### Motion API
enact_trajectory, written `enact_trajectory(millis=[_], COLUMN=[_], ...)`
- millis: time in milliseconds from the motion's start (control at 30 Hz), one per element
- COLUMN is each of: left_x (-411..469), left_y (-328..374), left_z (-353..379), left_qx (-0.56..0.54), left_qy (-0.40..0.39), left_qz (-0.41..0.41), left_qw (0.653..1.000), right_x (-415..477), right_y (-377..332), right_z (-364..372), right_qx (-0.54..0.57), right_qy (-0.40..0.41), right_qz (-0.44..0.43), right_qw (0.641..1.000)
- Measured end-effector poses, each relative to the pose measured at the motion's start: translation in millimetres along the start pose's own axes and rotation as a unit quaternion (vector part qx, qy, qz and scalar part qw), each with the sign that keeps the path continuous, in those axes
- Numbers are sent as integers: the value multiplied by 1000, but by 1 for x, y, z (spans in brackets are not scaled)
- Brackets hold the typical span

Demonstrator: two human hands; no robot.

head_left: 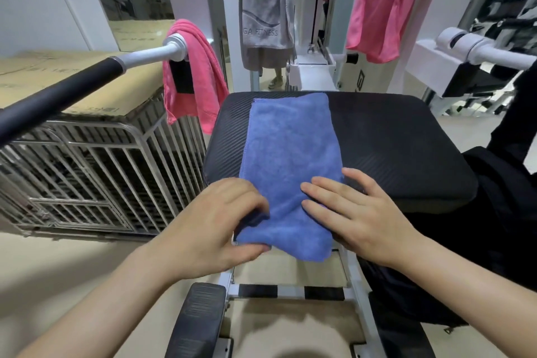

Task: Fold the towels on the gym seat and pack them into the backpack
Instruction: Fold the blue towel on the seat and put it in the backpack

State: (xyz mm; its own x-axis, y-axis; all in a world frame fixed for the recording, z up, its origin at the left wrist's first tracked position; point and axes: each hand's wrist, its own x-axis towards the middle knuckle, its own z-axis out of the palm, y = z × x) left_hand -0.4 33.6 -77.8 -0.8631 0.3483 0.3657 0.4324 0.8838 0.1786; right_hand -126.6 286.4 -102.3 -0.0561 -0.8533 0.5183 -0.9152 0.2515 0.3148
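Blue towel [290, 148] on seat [392, 139] — left hand [215, 227] pinching its near corner, right hand [357, 212] flat atop — pink towel [191, 75] draped alongside

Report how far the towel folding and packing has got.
Done: the blue towel lies folded into a strip on the seat. In hand: the left hand grips its near end while the right hand presses flat on it. Left: finishing this fold, then the pink towel draped at left, the grey towel and pink cloth hanging behind; nothing looks packed.
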Motion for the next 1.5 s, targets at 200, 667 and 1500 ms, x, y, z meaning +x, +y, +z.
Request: enact_trajectory(millis=[200, 667, 1500], left_x=[-12, 72, 129], left_y=[-18, -23, -53], left_z=[44, -21, -14], left_qx=[213, -331, -164], left_qy=[117, 86, 86], left_qz=[35, -157, -414], left_qw=[969, 926, 891], right_x=[6, 55, 126], right_y=[6, 30, 117], right_z=[-7, -45, 30], right_qx=[243, 379, 203], right_qy=[19, -155, -92], right_qz=[160, 257, 372], right_qw=[957, 876, 901])
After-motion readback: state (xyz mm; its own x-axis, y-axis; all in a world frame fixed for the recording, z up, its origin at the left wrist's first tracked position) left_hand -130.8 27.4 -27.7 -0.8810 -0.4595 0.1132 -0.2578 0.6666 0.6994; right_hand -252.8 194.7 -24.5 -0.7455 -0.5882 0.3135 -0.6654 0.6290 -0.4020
